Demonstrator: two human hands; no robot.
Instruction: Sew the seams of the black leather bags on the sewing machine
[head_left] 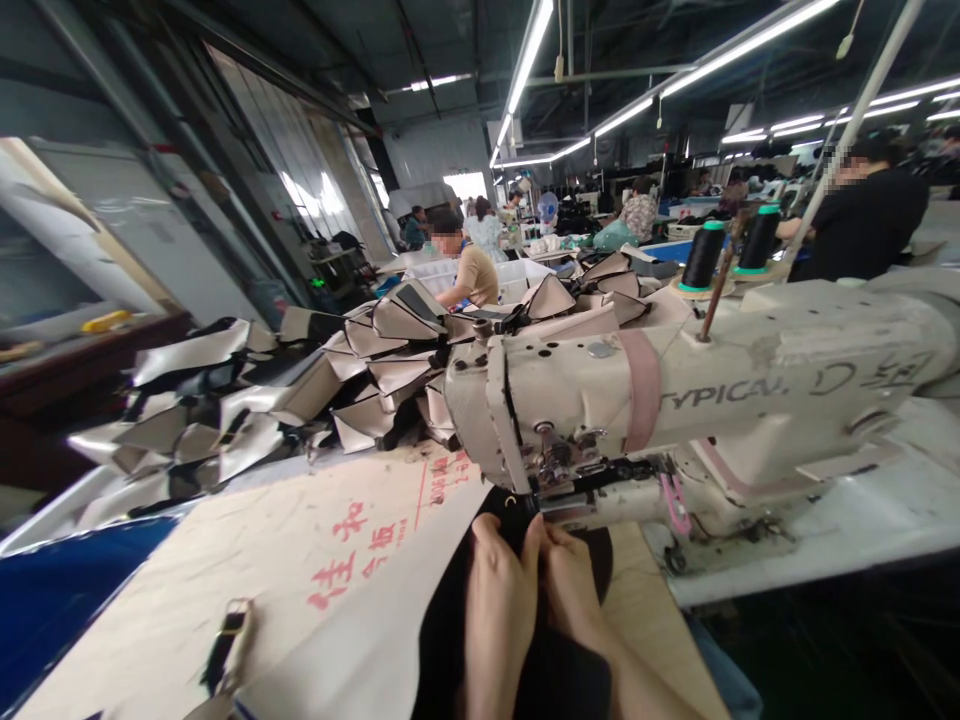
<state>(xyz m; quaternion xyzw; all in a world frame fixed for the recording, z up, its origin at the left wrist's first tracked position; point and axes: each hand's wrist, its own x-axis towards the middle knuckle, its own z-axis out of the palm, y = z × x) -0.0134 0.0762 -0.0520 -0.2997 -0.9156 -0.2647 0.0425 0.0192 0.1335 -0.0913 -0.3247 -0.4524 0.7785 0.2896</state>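
Note:
A black piece of material with a light grey sheet along its left side lies under the head of a sewing machine. Just in front of the needle area, my left hand is closed on the black material, its thumb and fingers pinched. Close beside it on the right, my right hand also pinches the black material, fingertips almost touching those of the left. The presser foot and needle are partly hidden by the hands and the machine head.
A wooden board with red writing forms the work surface. A buckled strap lies at its lower left. Beige and black sewn pieces are heaped behind. Black thread spools stand behind the machine. A co-worker sits beyond the heap.

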